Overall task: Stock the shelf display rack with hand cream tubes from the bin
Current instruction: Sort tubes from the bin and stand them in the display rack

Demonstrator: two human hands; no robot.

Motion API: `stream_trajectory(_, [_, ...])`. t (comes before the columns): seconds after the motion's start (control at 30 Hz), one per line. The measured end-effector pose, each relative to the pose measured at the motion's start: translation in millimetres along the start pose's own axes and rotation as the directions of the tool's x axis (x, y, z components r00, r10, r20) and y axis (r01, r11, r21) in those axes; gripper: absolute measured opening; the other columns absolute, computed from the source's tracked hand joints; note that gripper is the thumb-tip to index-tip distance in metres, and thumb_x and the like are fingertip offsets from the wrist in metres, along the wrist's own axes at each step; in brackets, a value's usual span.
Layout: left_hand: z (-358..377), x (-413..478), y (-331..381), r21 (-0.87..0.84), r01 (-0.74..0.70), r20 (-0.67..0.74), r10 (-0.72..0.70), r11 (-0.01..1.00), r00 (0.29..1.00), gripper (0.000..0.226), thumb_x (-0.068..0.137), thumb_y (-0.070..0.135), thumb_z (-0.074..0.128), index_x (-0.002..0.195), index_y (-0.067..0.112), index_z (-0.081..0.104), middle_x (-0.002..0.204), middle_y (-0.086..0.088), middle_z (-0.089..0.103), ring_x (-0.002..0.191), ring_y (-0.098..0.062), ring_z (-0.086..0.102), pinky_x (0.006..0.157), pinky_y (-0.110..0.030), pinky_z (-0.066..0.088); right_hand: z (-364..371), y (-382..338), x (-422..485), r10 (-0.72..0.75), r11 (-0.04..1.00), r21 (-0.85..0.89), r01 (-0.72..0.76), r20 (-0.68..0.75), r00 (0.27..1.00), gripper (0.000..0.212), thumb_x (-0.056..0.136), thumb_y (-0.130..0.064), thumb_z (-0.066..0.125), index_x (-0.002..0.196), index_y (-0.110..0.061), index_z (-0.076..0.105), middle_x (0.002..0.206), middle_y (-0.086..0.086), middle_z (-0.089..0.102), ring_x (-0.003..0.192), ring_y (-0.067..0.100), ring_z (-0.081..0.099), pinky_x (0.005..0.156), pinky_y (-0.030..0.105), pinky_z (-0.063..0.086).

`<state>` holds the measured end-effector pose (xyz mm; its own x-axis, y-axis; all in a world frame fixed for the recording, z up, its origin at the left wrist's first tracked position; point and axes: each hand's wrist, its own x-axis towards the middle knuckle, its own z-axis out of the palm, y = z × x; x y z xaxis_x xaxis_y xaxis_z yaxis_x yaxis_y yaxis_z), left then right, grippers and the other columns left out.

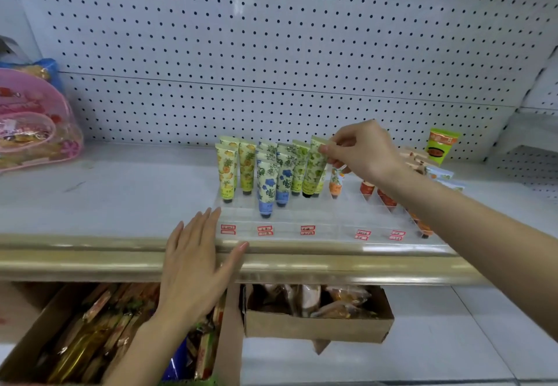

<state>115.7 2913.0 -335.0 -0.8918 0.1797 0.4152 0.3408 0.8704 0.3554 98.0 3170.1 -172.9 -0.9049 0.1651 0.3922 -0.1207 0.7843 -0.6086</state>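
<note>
A clear acrylic display rack with red price labels sits on the white shelf. Yellow pineapple tubes, blue flower tubes and green tubes stand cap-down in its left columns. My right hand pinches the top end of a green hand cream tube, which stands upright with its dark cap down in the third column. Orange tubes lie to the right under my forearm. My left hand has straight fingers and rests flat on the gold shelf edge by the rack's left corner.
A pink clear bag stands at the shelf's far left. A green and orange tube stands at the back right beside small boxes. Below the shelf are cardboard boxes with packaged goods. A pegboard wall backs the shelf.
</note>
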Motion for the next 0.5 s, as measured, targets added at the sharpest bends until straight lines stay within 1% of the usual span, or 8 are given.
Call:
stream_trajectory(0.07, [2.0,0.3,-1.3,0.01,-0.007,-0.017,0.007,1.0,1.0,0.083,0.088,0.075,0.011,0.152,0.024,0.024,0.156,0.001,0.031,0.145,-0.011,0.021,0.116,-0.024,-0.007,6.1,2.7,2.5,-0.009,1.0,-0.026,0.009,0.017,1.0,0.019,0.086,-0.022,0.069,0.075,-0.006,0.071,0.069,0.01,0.071,0.068,0.025,0.069,0.066,0.035,0.059])
stream_trajectory(0.13, [2.6,-0.1,-1.1,0.022,-0.017,-0.027,0.017,1.0,0.999,0.082,0.09,0.073,0.013,0.151,0.021,0.029,0.154,0.0,0.036,0.144,-0.012,0.024,0.116,-0.023,-0.007,11.0,4.8,4.7,-0.02,0.999,-0.046,0.021,0.027,0.999,0.022,0.086,-0.023,0.068,0.074,-0.005,0.071,0.068,0.01,0.071,0.068,0.026,0.069,0.069,0.038,0.059])
stream_trajectory(0.27, [3.8,-1.5,-0.4,0.029,-0.017,-0.03,0.018,0.999,0.999,0.078,0.092,0.069,0.017,0.149,0.018,0.033,0.15,-0.002,0.042,0.142,-0.014,0.029,0.117,-0.026,-0.001,19.2,7.4,9.2,-0.032,0.998,-0.051,0.033,0.023,0.999,0.022,0.086,-0.024,0.068,0.075,-0.004,0.071,0.069,0.01,0.071,0.066,0.025,0.068,0.068,0.037,0.058])
stream_trajectory(0.4, [3.8,-1.9,-0.3,0.027,-0.016,-0.033,0.017,1.0,0.999,0.077,0.093,0.068,0.018,0.148,0.017,0.035,0.148,-0.003,0.044,0.141,-0.015,0.031,0.118,-0.026,0.001,23.8,9.3,14.6,-0.025,0.998,-0.058,0.027,0.035,0.999,0.021,0.086,-0.023,0.069,0.074,-0.006,0.07,0.067,0.009,0.07,0.065,0.024,0.069,0.067,0.037,0.059])
stream_trajectory(0.5, [4.5,-2.0,-0.6,0.03,-0.021,-0.034,0.022,0.999,0.999,0.076,0.094,0.067,0.019,0.148,0.016,0.036,0.148,-0.002,0.045,0.141,-0.015,0.032,0.118,-0.027,0.002,25.8,9.2,16.4,0.001,0.998,-0.067,0.003,0.064,0.998,0.021,0.086,-0.022,0.069,0.076,-0.004,0.071,0.069,0.01,0.071,0.067,0.024,0.069,0.063,0.03,0.059])
